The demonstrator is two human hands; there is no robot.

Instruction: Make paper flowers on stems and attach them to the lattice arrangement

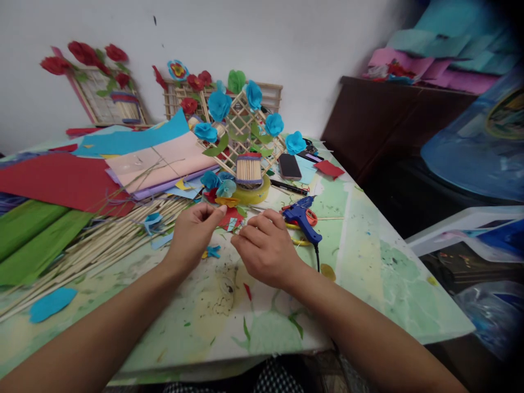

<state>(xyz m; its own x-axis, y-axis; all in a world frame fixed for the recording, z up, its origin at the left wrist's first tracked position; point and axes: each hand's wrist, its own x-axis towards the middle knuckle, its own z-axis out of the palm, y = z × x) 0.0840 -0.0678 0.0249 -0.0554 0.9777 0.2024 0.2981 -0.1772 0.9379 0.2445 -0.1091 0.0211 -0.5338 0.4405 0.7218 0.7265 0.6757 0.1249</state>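
Observation:
My left hand (195, 229) rests on the table with its fingers curled in a pinch, the fingertips touching a small red paper piece (230, 217). Close to its right, my right hand (264, 245) is also curled, its fingertips pinched by the same red piece; what they hold is too small to make out. Just beyond the hands lie blue, red and yellow paper flowers (220, 188), a roll of yellow tape (254, 194) and a bundle of short sticks (249, 169). A blue glue gun (305, 218) lies to the right of my right hand.
A wooden lattice with blue paper flowers (241, 128) stands behind. Coloured paper sheets (61, 180) and long thin sticks (102, 240) cover the left of the table. A phone (290, 166) and a pen (289, 187) lie at the right. Dark furniture (388, 125) stands past the table's right edge.

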